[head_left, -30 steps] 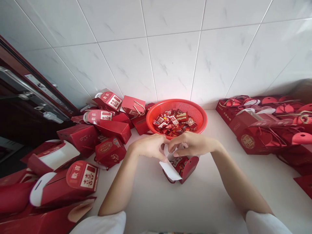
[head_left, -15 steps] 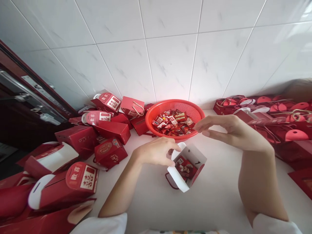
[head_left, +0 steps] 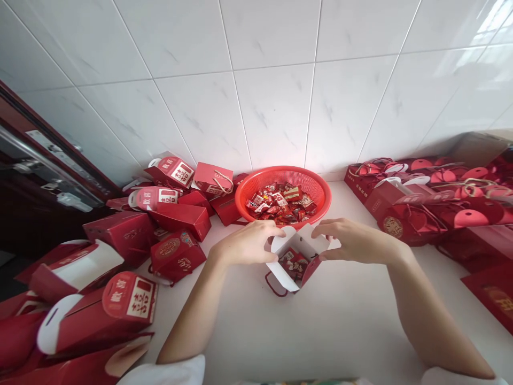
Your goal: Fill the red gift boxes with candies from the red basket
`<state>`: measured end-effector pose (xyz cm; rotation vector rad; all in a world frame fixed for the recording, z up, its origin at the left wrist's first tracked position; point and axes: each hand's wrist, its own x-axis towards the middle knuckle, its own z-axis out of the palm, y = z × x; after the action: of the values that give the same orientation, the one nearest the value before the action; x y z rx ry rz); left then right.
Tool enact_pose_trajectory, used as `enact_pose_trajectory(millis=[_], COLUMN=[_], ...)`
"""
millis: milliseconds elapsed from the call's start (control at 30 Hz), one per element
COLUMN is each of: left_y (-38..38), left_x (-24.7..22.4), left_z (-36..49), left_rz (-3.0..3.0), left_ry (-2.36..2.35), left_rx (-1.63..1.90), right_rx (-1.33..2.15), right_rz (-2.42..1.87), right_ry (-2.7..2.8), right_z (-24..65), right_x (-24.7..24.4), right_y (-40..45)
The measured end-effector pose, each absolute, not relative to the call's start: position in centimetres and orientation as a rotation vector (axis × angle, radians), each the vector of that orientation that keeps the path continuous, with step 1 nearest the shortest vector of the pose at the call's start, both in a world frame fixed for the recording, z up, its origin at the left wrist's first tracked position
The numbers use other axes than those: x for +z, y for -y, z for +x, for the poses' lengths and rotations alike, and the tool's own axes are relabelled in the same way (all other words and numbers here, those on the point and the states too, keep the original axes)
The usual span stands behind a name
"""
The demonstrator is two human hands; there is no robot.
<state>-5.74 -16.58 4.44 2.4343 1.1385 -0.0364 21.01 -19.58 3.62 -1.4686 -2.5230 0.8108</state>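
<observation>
Between my hands is a small red gift box [head_left: 286, 278] with a white inside, its flaps up and its top open. Red-wrapped candies [head_left: 294, 263] lie inside it, and a dark red cord handle [head_left: 276, 289] loops out at its lower left. My left hand [head_left: 250, 243] grips the box's left flap between thumb and fingers. On the opposite side, my right hand [head_left: 348, 241] has its thumb and fingers closed on the right flap. Just behind the box stands a red plastic basket [head_left: 326, 200] of wrapped candies [head_left: 280, 199].
Many red boxes [head_left: 132, 302] are heaped along the left, some with open tops. More red boxes with cord handles [head_left: 404, 214] crowd the right side. A white tiled wall [head_left: 272, 117] rises behind the white tabletop [head_left: 320, 331]. A door with a metal latch [head_left: 72, 200] is at far left.
My right hand has come down from beside the basket onto the box's right flap. My left hand has stayed on the left flap. The view has shifted slightly.
</observation>
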Motion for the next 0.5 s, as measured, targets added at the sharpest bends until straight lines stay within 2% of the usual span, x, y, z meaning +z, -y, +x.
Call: enact_pose_trajectory(millis=[500], left_y=[16.6], left_x=[4.8], left_z=[-6.4], left_rz=[2.425], left_ry=[-1.063], left_rx=[-0.115], right_rx=[0.755], right_rz=[-1.483], right_ry=[2.511], right_z=[19.4], right_x=[3.7], right_y=[19.7])
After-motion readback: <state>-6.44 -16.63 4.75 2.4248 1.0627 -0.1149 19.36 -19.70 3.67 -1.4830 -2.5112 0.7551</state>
